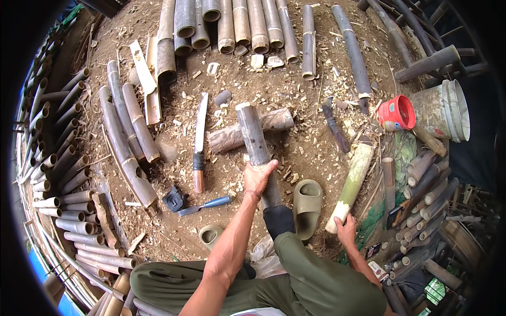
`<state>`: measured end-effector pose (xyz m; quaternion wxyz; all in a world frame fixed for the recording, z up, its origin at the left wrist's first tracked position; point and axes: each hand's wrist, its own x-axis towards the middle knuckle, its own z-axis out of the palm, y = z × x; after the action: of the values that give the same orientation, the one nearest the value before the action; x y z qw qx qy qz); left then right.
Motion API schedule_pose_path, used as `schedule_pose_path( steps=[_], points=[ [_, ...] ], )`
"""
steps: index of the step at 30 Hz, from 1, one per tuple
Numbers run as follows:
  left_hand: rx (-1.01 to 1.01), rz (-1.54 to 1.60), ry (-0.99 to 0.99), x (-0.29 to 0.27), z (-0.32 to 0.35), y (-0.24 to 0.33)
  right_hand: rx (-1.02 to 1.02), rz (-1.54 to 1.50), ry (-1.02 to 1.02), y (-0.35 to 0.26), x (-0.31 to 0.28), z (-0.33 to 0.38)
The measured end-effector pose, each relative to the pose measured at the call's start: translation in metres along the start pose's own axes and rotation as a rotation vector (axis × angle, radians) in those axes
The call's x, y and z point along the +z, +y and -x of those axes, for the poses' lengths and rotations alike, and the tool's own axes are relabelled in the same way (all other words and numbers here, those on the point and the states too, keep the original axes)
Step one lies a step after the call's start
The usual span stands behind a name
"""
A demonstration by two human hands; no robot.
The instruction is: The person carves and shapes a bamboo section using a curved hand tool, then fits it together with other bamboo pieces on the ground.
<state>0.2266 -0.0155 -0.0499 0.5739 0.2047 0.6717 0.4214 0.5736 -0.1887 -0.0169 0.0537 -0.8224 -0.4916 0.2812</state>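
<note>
My left hand (pixel 257 179) is wrapped around a grey-brown bamboo pole (pixel 253 134). The pole's far part rests across a short brown log (pixel 224 139) on the ground, and its near end reaches my dark-socked foot (pixel 278 218). To the right, my right hand (pixel 346 231) grips the near end of a pale green log (pixel 356 176), which lies slanted. A machete (pixel 200 142) with a wooden handle lies left of the pole. Nearer to me are a blue-handled blade tool (pixel 211 204) and a black bundled strap (pixel 174 199).
Cut bamboo poles (pixel 241 26) lie in a row at the far side, and several more (pixel 126 137) at the left. A red tub (pixel 396 112) and a dirty white bucket (pixel 443 111) stand at right. Olive slippers (pixel 308 203) lie near my feet. Wood chips cover the dirt.
</note>
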Motion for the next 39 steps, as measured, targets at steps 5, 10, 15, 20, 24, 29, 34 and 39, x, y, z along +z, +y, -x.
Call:
schedule_pose_path(
  steps=[5, 10, 15, 20, 24, 29, 34, 39],
  points=[
    [0.001, 0.059, -0.046, -0.003, 0.001, 0.012, 0.013, -0.027, -0.025, -0.001, -0.001, 0.002],
    [-0.044, 0.022, -0.107, -0.009, -0.010, 0.002, -0.018, -0.021, -0.040, -0.004, -0.004, -0.002],
    [-0.071, 0.001, -0.145, -0.015, -0.013, 0.002, 0.009, -0.002, -0.043, 0.001, 0.000, -0.002],
    [-0.088, 0.061, -0.200, -0.018, -0.018, -0.006, 0.023, -0.052, -0.002, -0.004, 0.002, 0.001],
    [-0.103, 0.077, -0.210, -0.020, -0.019, -0.011, 0.070, -0.072, -0.067, -0.016, -0.007, -0.004],
    [-0.129, 0.049, -0.175, -0.012, -0.015, 0.000, 0.087, -0.053, -0.079, -0.003, -0.005, -0.001],
    [-0.123, 0.052, -0.188, -0.012, -0.015, 0.000, 0.089, -0.062, -0.050, 0.007, 0.001, -0.004],
    [-0.157, 0.098, -0.254, -0.022, -0.020, -0.004, 0.036, -0.070, -0.012, -0.010, -0.001, -0.002]
  ],
)
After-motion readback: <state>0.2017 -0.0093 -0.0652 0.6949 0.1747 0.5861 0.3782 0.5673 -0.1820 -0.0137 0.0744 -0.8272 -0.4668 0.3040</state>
